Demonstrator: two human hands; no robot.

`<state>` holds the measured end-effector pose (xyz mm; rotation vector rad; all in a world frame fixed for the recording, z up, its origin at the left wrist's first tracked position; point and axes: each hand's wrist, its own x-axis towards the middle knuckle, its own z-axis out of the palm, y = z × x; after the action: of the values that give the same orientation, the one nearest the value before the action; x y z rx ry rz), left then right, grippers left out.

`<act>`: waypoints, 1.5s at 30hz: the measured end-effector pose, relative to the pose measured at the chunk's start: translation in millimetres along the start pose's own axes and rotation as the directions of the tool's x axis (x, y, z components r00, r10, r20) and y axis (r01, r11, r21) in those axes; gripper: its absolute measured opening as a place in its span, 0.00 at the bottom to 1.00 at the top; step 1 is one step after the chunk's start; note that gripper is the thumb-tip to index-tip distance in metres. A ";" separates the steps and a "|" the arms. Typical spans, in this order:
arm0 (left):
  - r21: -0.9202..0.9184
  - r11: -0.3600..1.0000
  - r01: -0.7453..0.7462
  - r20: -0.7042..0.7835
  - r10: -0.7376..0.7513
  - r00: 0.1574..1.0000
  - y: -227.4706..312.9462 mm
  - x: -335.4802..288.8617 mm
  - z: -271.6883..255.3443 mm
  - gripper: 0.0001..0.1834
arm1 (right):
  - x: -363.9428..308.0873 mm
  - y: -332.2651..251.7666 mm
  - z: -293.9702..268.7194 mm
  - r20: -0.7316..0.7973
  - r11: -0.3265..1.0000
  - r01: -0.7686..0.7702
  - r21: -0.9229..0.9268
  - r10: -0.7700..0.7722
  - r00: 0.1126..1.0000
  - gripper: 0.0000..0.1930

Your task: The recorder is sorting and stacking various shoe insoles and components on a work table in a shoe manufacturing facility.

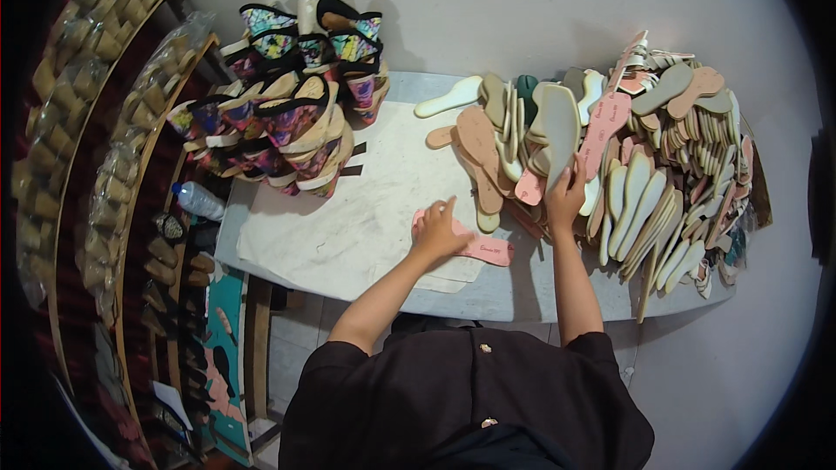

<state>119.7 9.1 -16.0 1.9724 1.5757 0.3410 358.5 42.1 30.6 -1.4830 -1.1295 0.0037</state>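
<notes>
So here's my bench from above. My left hand is flat on a pink insole lying on the white work mat, fingers spread and pressing it down rather than gripping it. My right hand is up at the near edge of the big insole pile, fingers curled around the bottom of a pale grey-green insole that stands up out of the heap.

How I'd handle this bit: I keep the left palm planted so the pink one doesn't skate on the mat, and lift the grey one straight up and out instead of dragging it sideways. That pile is leaning every which way, and anything I tug across will likely pull its neighbours down toward the table edge. Pinching low on the heel end gives better control than grabbing the tip.

Stuff I can't make out: my left hand covers the near end of the pink insole, so I can't tell whether there's one layer or two under it. How tightly the right fingers close is hidden behind the insole itself. The bottom of the pile is buried, and the far right side gets smeared by the lens. The stack of patterned wedge sandals at the back left hides whatever is behind it, and the shelves on my left are too dark to read.
</notes>
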 end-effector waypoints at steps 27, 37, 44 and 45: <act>-0.119 0.981 -0.153 -0.305 0.110 0.946 11.9 -3.3 65.0 0.31 | -130.7 -21.7 -203.8 -0.150 0.822 -0.348 -0.450 0.315 0.937 0.27; -0.217 0.724 -0.655 -0.369 0.560 0.742 201.1 -67.1 137.3 0.09 | -121.0 42.1 -346.7 -0.231 0.807 -0.323 -0.495 0.236 0.944 0.23; -0.339 0.596 -0.728 -0.372 0.626 0.685 374.2 -96.7 226.8 0.19 | -92.4 80.8 -442.9 -0.125 0.857 -0.248 -0.451 0.214 0.969 0.22; -0.379 0.582 -0.720 -0.356 0.626 0.694 393.6 -96.1 238.8 0.20 | -88.0 87.5 -455.8 -0.135 0.860 -0.253 -0.443 0.216 0.967 0.22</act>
<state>537.1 -200.4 39.2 2.0622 0.6134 1.1512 631.6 -343.0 44.9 -2.0200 -0.9109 -0.1634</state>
